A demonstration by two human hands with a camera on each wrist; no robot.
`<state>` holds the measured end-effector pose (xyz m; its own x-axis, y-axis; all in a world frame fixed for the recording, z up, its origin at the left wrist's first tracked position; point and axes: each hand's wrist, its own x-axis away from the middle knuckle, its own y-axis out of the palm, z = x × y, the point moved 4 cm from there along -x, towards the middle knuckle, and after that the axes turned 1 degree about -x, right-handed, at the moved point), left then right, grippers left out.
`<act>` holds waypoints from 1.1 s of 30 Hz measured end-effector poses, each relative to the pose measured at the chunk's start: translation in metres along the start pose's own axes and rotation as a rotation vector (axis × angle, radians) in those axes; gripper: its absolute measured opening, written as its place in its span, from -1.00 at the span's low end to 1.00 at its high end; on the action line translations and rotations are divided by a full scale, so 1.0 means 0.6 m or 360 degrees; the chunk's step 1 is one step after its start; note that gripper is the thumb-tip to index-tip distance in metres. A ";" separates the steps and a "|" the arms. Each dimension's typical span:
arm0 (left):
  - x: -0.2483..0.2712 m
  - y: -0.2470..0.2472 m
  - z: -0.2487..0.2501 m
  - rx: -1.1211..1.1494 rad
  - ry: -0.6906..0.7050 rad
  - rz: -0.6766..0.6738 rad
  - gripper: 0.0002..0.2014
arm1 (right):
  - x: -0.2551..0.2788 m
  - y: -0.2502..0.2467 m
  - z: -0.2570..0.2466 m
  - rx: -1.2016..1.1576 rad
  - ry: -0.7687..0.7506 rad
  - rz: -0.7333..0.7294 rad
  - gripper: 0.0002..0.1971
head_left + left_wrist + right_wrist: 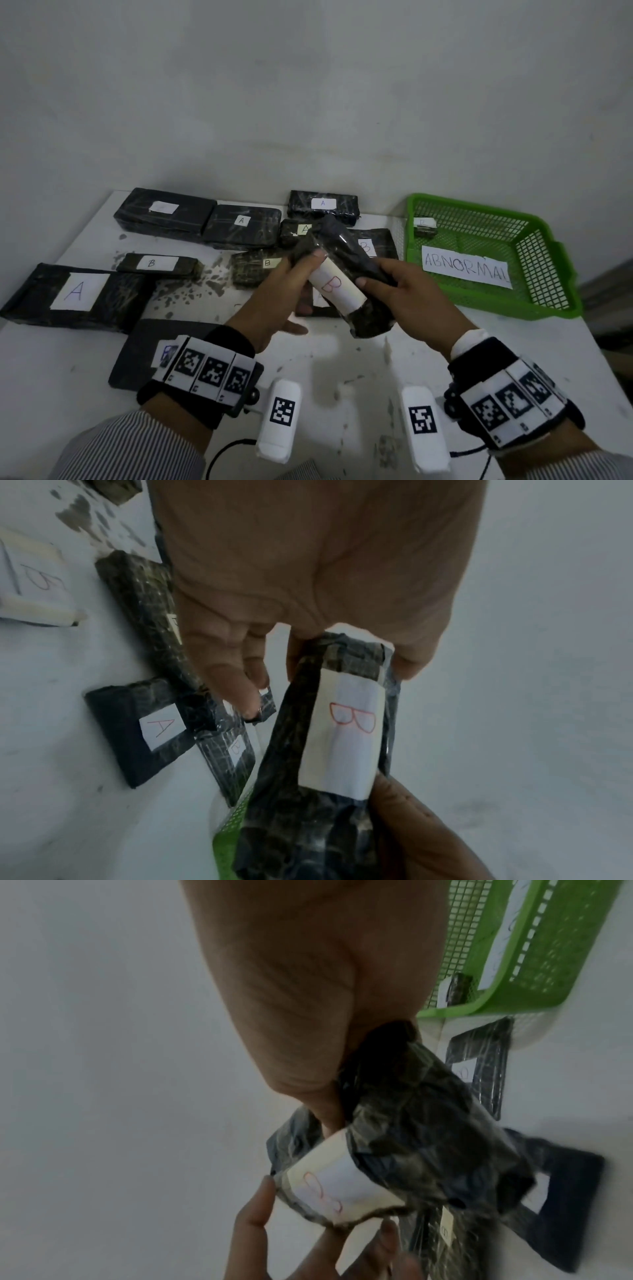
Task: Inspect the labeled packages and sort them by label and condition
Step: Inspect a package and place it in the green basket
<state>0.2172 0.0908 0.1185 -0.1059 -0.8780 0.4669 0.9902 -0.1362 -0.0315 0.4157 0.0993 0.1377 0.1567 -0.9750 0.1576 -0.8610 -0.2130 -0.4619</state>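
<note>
I hold a black-wrapped package [368,317] with a white label bearing a red "B" [346,737] tilted in the air over the table's middle. My left hand [310,279] grips its left side, thumb on top and fingers underneath. My right hand [375,279] holds the other side, thumb on the label's edge. In the right wrist view the wrap of the package [428,1123] looks crumpled, and left fingertips [263,1191] touch the label end. A green basket [513,310] with an "ABNORMAL" sign [466,270] stands at the right.
Several black packages labelled A or B lie across the white table [342,370]: a large A [75,294] at the left, a B [157,265], and A packages [241,222] at the back. A small package [424,228] lies in the basket. A flat package [137,349] sits by my left wrist.
</note>
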 end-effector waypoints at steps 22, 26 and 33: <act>-0.164 0.266 0.034 0.0333 0.0088 0.0144 -0.81 | -0.039 -0.268 0.217 -0.0861 0.0335 0.0565 -0.74; -0.227 0.325 0.059 -0.0155 0.0315 0.0037 -0.93 | -0.082 -0.341 0.292 -0.0823 0.0455 0.0776 -0.78; -0.356 0.369 0.061 -0.1206 0.0596 0.0234 -0.58 | -0.169 -0.415 0.404 -0.0723 0.0700 0.0924 -0.82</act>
<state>0.4623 0.2649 0.0444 -0.1365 -0.9862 0.0932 0.6820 -0.1618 -0.7132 0.7314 0.2361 0.0251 -0.4899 -0.7886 0.3717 -0.8717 0.4497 -0.1947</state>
